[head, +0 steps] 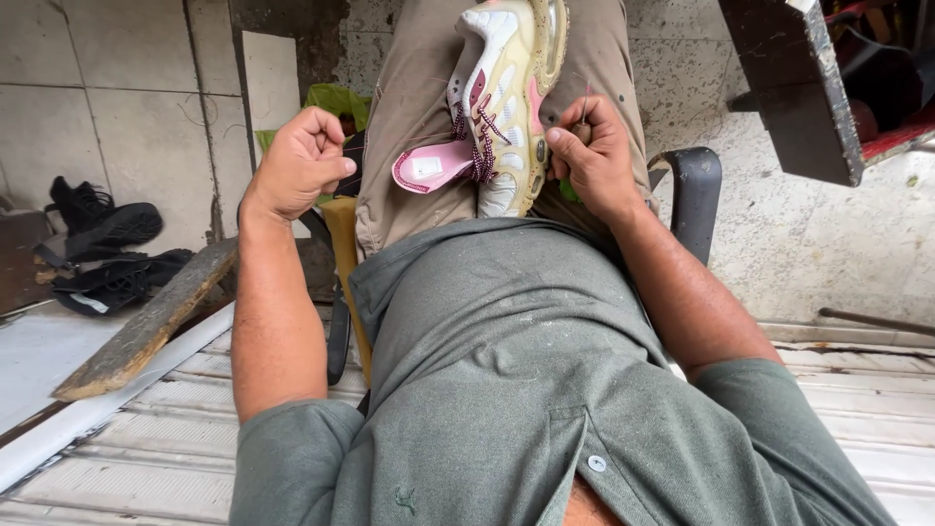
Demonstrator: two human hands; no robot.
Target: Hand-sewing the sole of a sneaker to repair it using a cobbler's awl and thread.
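I see a white and cream mesh sneaker (506, 93) with maroon laces and a pink tongue lying on the khaki lap (409, 107). My right hand (594, 161) pinches a small tool against its sole edge; my left hand (297, 164) is fisted beside the thigh, fingers curled on thin thread. Black shoes (102, 244) sit on the floor at left.

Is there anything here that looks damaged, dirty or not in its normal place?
Yes. The white sneaker on the person's lap has its pink insole pulled out and sticking sideways, and its sole looks yellowed and dirty. The right hand presses at its edge; the left hand is a closed fist. On the floor, black shoes lie scattered.
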